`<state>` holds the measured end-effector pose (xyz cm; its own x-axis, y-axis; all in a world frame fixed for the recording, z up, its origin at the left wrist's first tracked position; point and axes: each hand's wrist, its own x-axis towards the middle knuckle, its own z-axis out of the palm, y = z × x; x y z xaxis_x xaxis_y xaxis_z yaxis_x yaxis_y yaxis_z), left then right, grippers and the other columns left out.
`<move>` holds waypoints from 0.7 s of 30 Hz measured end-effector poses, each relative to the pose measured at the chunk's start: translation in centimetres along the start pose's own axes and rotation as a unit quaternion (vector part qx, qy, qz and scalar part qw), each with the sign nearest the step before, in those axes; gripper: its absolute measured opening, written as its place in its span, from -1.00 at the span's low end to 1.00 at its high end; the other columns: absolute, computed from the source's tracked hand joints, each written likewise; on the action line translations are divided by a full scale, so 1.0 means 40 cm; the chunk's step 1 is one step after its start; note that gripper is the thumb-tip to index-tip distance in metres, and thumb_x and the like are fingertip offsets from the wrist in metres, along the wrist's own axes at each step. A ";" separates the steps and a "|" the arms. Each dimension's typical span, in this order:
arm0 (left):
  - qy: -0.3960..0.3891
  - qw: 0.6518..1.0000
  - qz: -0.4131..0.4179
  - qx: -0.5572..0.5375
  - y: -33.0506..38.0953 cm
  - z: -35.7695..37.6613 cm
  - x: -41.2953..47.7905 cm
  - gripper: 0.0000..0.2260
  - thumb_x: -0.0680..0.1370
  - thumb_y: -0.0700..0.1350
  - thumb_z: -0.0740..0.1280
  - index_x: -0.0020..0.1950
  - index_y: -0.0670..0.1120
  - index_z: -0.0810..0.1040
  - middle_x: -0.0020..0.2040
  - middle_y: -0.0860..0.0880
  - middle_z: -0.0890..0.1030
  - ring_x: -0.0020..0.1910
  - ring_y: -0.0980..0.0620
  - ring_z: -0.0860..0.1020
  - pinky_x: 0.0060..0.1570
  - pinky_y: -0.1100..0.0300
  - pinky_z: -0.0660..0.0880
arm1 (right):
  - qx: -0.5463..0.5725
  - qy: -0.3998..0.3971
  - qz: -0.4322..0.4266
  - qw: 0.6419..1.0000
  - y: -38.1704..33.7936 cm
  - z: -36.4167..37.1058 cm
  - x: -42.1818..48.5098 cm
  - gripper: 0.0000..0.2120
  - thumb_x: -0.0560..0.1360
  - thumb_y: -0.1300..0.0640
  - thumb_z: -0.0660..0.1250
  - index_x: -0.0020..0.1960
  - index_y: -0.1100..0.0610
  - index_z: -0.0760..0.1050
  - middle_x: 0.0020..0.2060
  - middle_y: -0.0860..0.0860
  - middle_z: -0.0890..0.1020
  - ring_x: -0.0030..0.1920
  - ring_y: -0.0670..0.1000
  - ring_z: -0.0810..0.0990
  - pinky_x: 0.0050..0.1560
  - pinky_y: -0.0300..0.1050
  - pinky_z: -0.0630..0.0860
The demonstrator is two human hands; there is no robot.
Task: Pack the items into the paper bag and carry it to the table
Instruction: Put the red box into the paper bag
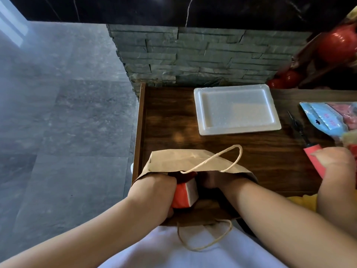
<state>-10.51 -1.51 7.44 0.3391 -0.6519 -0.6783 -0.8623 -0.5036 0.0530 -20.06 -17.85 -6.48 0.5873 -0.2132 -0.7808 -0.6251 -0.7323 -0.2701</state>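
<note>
Both forearms reach in from the bottom of the frame and meet at the open mouth of the paper bag (185, 161), which lies on its side at the lower centre, on the near edge of the wooden table (170, 117). The left hand (154, 192) is curled around a red and white box (185, 194), thumb below and fingers folded over its left side, holding it right at the bag's opening with its far end already in the shadow inside. The right hand (218, 180) is pushed into the bag beyond the wrist; it sits in the dark under the upper flap, and I cannot tell whether its fingers are spread or closed on anything. One cord handle (222, 157) loops across the top flap, the other (204, 238) hangs down off the table edge over the person's white shirt (193, 254). Further back on the table, towards the upper right, lies a white foam tray (235, 109), well apart from the bag. At the right edge are a blue plastic packet (326, 117), a thin dark pointed tool (297, 126) beside it, and a pink object (314, 161) partly hidden by another person's hand (336, 161) resting on it. Behind the table rises a grey stacked-stone wall (193, 55), with red round ornaments (338, 43) at the upper right, and grey floor tiles (67, 113) fill the left half.
</note>
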 end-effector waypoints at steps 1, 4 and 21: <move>-0.011 1.000 0.002 -0.004 -0.001 -0.005 0.001 -0.35 0.37 0.05 0.41 0.43 -0.01 0.31 0.35 -0.07 0.41 0.27 -0.12 0.45 0.22 0.07 0.48 | 0.015 -0.004 0.000 1.000 0.000 0.000 -0.001 -0.66 0.60 0.04 0.19 0.36 0.06 0.40 0.36 0.11 0.45 0.35 0.12 0.41 0.38 0.00 0.27; -0.011 1.000 0.016 -0.006 -0.004 -0.029 -0.001 -0.34 0.36 0.06 0.43 0.42 0.01 0.31 0.31 -0.05 0.45 0.22 -0.10 0.49 0.18 0.08 0.50 | 0.046 0.036 -0.031 0.998 0.004 0.001 -0.004 -0.64 0.58 0.07 0.25 0.36 0.10 0.39 0.35 0.14 0.47 0.34 0.17 0.43 0.39 0.05 0.32; 0.039 0.998 0.027 -0.051 -0.051 -0.047 -0.003 -0.73 0.28 0.07 0.37 -0.15 -0.03 0.41 -0.11 0.01 0.53 -0.18 -0.01 0.50 -0.24 0.20 0.49 | 0.161 0.024 0.069 0.984 -0.077 -0.031 -0.035 -0.59 0.61 0.00 0.12 0.44 0.03 0.32 0.45 0.12 0.37 0.45 0.15 0.31 0.44 0.06 0.19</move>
<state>-8.10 -1.46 8.79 0.3238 -0.7198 -0.6140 -0.8386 -0.5188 0.1660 -18.32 -16.10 -3.86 0.5047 -0.3314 -0.7972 -0.8260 -0.4540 -0.3342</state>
